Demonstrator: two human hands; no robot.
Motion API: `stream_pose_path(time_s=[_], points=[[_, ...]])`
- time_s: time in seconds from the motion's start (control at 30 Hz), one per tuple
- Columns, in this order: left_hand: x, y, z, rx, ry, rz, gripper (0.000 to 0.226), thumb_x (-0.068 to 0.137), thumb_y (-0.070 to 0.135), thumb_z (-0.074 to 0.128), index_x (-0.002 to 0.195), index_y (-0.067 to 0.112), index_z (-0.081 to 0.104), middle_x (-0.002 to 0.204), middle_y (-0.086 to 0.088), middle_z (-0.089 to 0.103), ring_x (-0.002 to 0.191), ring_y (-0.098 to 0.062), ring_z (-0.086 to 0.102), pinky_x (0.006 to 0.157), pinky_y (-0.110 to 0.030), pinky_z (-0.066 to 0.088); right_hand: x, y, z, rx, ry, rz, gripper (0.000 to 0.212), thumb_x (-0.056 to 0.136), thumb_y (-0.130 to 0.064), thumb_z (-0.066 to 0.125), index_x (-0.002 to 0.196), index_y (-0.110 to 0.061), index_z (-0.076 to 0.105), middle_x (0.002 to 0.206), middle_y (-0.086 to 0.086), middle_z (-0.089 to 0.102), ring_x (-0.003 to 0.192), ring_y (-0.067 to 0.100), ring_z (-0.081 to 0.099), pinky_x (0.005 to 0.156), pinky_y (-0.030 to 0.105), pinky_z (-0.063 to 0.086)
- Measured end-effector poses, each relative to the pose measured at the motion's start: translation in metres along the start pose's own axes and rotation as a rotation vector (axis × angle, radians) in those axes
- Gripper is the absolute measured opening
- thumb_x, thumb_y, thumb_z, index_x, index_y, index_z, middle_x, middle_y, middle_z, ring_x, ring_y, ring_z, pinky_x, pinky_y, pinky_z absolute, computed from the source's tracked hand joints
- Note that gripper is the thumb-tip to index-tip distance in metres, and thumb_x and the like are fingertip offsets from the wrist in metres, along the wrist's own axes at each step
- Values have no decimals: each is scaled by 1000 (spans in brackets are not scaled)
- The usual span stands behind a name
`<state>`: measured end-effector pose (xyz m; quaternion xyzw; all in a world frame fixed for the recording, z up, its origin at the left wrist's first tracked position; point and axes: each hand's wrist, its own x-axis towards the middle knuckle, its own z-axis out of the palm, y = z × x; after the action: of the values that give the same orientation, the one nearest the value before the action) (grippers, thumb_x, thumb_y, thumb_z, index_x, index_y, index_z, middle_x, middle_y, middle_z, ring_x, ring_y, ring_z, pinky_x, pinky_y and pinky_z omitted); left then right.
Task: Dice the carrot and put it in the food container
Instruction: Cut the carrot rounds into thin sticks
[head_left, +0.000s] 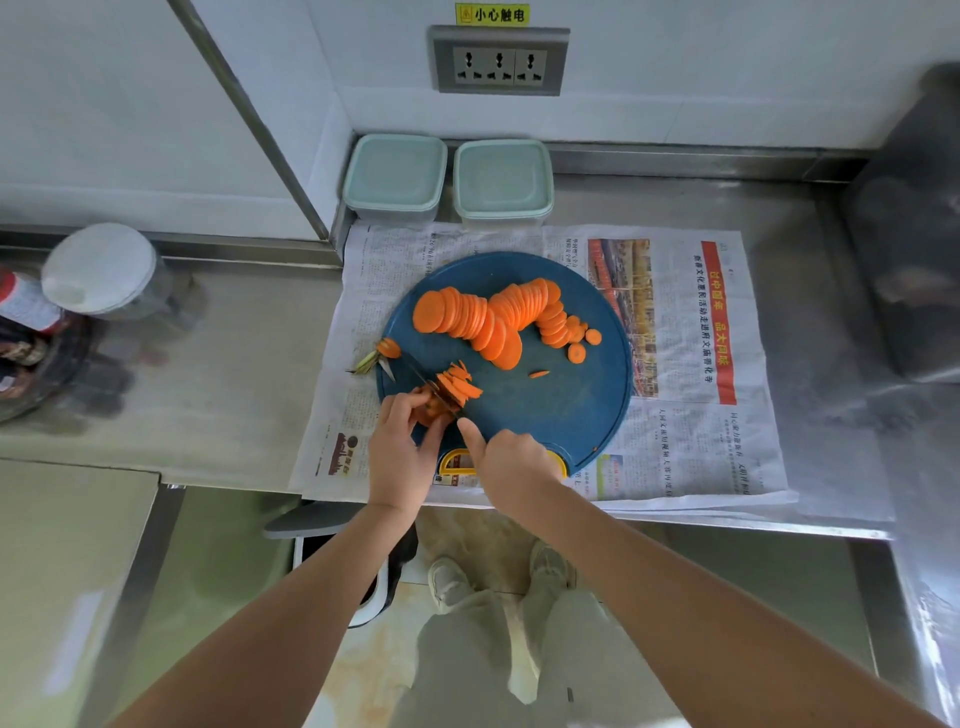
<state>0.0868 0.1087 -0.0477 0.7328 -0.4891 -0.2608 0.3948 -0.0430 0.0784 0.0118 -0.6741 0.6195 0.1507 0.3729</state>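
A round blue cutting board (561, 405) lies on newspaper. Across its far half runs a row of round carrot slices (493, 322). Near the board's left edge a small stack of slices has been cut into carrot strips (460, 387). My left hand (402, 441) holds the uncut part of that stack with curled fingers. My right hand (501, 457) grips a knife (431, 384), index finger stretched along its back, the blade standing in the stack. The carrot top (382, 353) with its green stub lies at the board's left rim. Two lidded food containers (395, 176) (503, 182) stand against the back wall.
Newspaper (691, 364) covers the steel counter (208, 395) under the board. A clear jar with a white lid (101, 270) and a bottle stand at the far left. A wall socket (498, 62) is above the containers. A dark object (914, 234) sits at the right.
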Motion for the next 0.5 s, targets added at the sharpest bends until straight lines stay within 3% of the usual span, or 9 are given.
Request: stream_pose_path(time_s=[0.1,0.17,0.23,0.3,0.37,0.43,0.5], points=[[-2,1,1,13,23,0,22,84,6,69,104,4,59,100,-1,52,89,-23,61,72,-35,53,2,-5,7,-38,12,38,68,96,-64,10,69,-11,43,66,5,43,87,27,63,79,39,54],[-3,2,2,10,32,-8,22,85,6,68,105,4,59,101,-1,52,90,-23,61,73,-37,54,3,-5,9,-39,37,35,68,95,-65,10,68,-11,43,67,6,46,87,27,63,80,39,54],[-3,1,2,-4,32,-19,24,85,8,69,107,6,59,104,0,53,93,-21,61,76,-35,54,6,-2,10,26,21,38,69,96,-64,12,78,-9,51,73,8,49,87,27,61,77,38,52],[-3,-1,2,-26,16,-29,26,85,10,69,108,10,59,106,0,54,97,-19,61,80,-34,55,11,3,6,81,-26,6,66,99,-57,12,108,-9,57,80,9,47,85,26,55,73,38,45],[-2,-3,1,-29,-3,-25,28,85,12,70,109,11,58,108,-2,55,99,-18,61,82,-33,55,12,6,1,144,-77,-2,53,104,-41,14,144,-13,35,85,9,42,83,23,47,71,35,40],[-2,-3,1,-27,-5,-19,28,84,13,71,109,11,58,108,-4,56,98,-18,62,81,-29,54,9,13,-2,239,-49,-32,50,105,-23,21,153,-15,9,91,12,38,82,22,43,69,33,38],[-1,-1,1,-13,4,-21,27,83,14,71,106,9,59,106,-4,57,94,-17,62,78,-21,51,-6,16,-6,166,-12,-70,62,102,-9,31,153,-14,-3,94,15,39,81,23,42,68,32,38]])
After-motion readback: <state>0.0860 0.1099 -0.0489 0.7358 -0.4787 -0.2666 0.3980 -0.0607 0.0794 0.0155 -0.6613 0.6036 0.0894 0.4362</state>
